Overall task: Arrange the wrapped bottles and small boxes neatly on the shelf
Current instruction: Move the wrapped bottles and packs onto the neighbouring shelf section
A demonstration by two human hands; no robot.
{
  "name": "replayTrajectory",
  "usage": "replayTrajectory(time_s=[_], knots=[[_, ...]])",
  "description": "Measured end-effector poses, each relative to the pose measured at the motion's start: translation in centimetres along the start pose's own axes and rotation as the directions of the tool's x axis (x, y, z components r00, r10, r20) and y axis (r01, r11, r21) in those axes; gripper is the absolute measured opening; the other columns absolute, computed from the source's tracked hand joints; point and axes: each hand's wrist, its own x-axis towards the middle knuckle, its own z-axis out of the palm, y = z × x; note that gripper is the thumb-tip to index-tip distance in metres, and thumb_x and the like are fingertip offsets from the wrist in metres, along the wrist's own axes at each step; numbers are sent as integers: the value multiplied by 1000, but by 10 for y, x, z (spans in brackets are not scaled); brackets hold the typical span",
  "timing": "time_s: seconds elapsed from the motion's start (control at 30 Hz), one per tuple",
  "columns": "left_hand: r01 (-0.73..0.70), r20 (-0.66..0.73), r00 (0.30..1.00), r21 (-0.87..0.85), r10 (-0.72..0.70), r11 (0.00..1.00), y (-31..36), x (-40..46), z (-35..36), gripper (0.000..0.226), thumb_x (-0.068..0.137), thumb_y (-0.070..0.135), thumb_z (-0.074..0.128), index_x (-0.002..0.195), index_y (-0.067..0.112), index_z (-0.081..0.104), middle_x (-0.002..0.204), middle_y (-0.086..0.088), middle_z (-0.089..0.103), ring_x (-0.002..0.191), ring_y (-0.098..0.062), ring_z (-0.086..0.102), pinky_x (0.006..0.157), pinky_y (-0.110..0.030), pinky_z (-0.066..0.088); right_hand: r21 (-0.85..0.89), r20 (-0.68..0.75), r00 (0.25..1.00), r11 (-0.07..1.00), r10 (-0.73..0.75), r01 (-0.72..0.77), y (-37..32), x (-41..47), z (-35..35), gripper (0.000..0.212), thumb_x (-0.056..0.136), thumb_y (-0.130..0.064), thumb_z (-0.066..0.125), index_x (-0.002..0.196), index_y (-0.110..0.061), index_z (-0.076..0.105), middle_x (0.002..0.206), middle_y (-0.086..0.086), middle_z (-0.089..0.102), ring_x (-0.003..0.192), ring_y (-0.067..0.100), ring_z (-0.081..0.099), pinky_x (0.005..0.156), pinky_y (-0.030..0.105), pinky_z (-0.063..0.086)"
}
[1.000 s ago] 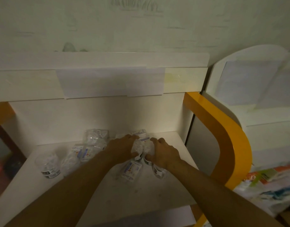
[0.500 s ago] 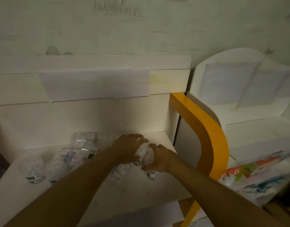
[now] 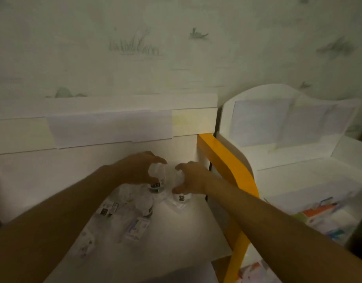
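Near the middle of the frame, both hands work at the back right corner of a white shelf (image 3: 176, 237). The left hand (image 3: 135, 170) curls its fingers and thumb round the top of a wrapped bottle (image 3: 157, 180), which stands upright with its dark-labelled base just below the palm. Just to the right of it, the right hand (image 3: 191, 178) grips a second wrapped bottle (image 3: 181, 196) from above, thumb low and fingers arched over the crinkled clear wrap; its dark label shows beneath the hand. The two bottles stand close beside each other, near the shelf's back panel, though the blur makes it hard to say whether they touch. Below them, toward the lower centre of the frame, a third wrapped bottle (image 3: 146, 207) lies on the shelf, and just below that a small box (image 3: 137, 228) in clear wrap lies flat with its printed face up. To the left of these, partly hidden by the left forearm, more wrapped packets (image 3: 108, 208) lie loose on the shelf. An orange frame (image 3: 229, 166) curves down the shelf's right side, and at the right of the frame stands a white rack (image 3: 278, 160) with colourful packages (image 3: 323, 213) in its lower tier.
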Motion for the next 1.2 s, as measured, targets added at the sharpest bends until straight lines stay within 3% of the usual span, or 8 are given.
replayTrajectory(time_s=[0.13, 0.27, 0.37, 0.47, 0.63, 0.87, 1.07, 1.2], knots=[[-54, -112, 993, -56, 47, 997, 11, 7, -60, 66, 73, 43, 78, 129, 34, 46, 126, 7, 54, 110, -16, 53, 93, -30, 44, 68, -180, 982, 996, -49, 62, -11, -10, -80, 80, 70, -46, 82, 132, -18, 41, 125, 9, 59, 110, 26, 58, 90, 39, 53], [-147, -213, 970, -123, 119, 981, 45, 21, -104, 59, 72, 46, 78, 123, 40, 48, 113, 19, 52, 91, -1, 52, 74, -18, 41, 90, -337, 941, 994, -32, 66, 2, -33, -149, 71, 69, -45, 83, 123, -18, 46, 118, 5, 61, 94, 19, 58, 81, 34, 54], [-229, -278, 945, -176, 174, 957, 77, 37, -124, 55, 72, 47, 78, 119, 43, 50, 113, 20, 55, 91, 2, 56, 74, -18, 45, 2, -418, 908, 999, -32, 36, 26, -49, -185, 72, 69, -46, 81, 129, -19, 49, 125, 4, 59, 100, 18, 55, 80, 28, 48], [-281, -329, 924, -243, 193, 929, 112, 53, -132, 54, 72, 46, 79, 118, 41, 53, 113, 19, 58, 91, -2, 61, 76, -20, 49, -51, -453, 891, 999, -21, -2, 63, -60, -206, 74, 72, -45, 79, 134, -18, 50, 133, 5, 56, 115, 22, 55, 90, 31, 45], [-279, -371, 916, -311, 154, 909, 162, 93, -114, 55, 70, 47, 80, 118, 37, 55, 109, 19, 59, 86, -7, 63, 76, -22, 50, -23, -442, 896, 999, 34, -49, 145, -61, -204, 75, 72, -46, 79, 135, -18, 50, 135, 9, 53, 122, 25, 51, 100, 36, 43], [-203, -159, 969, -84, 188, 976, 268, 187, -57, 69, 74, 51, 74, 133, 33, 43, 124, 10, 54, 99, -7, 50, 81, -21, 45, 91, -350, 935, 995, 64, -34, 280, -46, -179, 76, 71, -47, 79, 136, -23, 47, 134, 4, 54, 119, 22, 52, 99, 39, 46], [-69, 46, 997, 136, 63, 988, 309, 239, 11, 73, 79, 50, 70, 140, 34, 34, 137, 5, 45, 115, -20, 54, 93, -32, 46, 104, -158, 985, 993, 65, -49, 374, -33, -135, 77, 73, -50, 77, 139, -26, 44, 139, 4, 49, 125, 23, 48, 101, 36, 43], [18, 249, 964, 291, -94, 957, 314, 259, 47, 72, 77, 45, 72, 138, 34, 35, 138, 3, 41, 115, -26, 54, 93, -38, 49, 138, -47, 998, 990, 48, -41, 402, -18, -98, 79, 72, -52, 76, 139, -26, 44, 141, 4, 47, 126, 22, 47, 102, 35, 42]])
